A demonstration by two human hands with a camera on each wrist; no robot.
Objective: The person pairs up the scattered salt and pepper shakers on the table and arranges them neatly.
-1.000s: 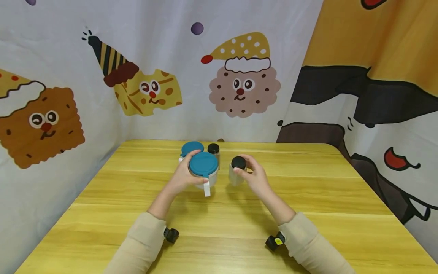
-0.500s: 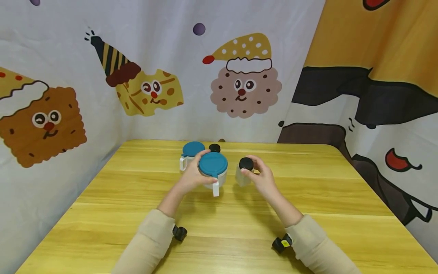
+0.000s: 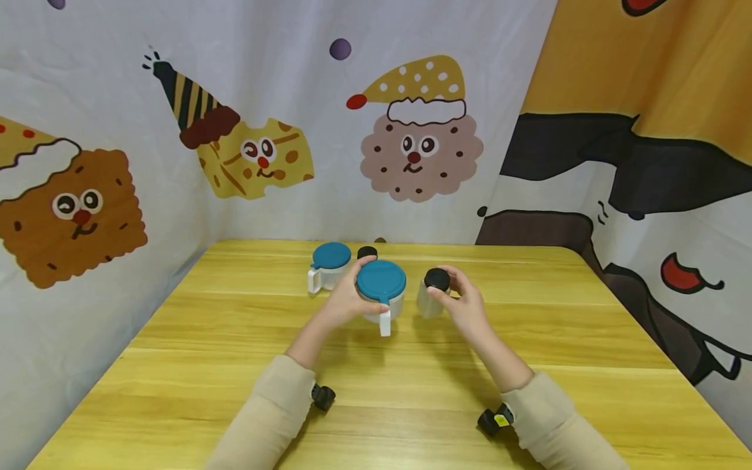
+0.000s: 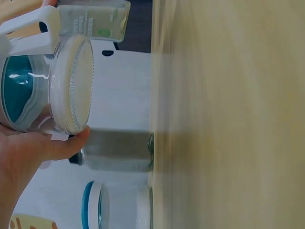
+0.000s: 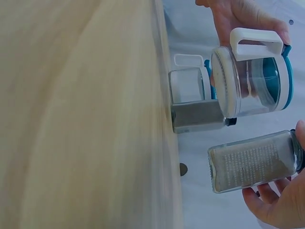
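My left hand (image 3: 343,303) grips a clear seasoning jar with a blue lid (image 3: 382,279) and a white handle that faces me. In the left wrist view this seasoning jar (image 4: 40,95) is clear of the tabletop, pale contents at its base. To its right, my right hand (image 3: 470,313) holds a square glass spice bottle (image 3: 431,303) near its black cap. The right wrist view shows this spice bottle (image 5: 252,162) raised too, with printed text and powder inside. Fingers partly cover both things.
Behind my left hand, a second blue-lidded seasoning jar (image 3: 331,256) stands on the wooden table (image 3: 399,405). Beside it stands another black-capped spice bottle (image 3: 367,251), mostly hidden in the head view, its dark contents showing in the left wrist view. A patterned curtain (image 3: 329,215) hangs behind.
Both hands have moved to the right together, carrying the seasoning jar and the spice bottle. The standing jar behind is less covered now, and the standing spice bottle is more covered.
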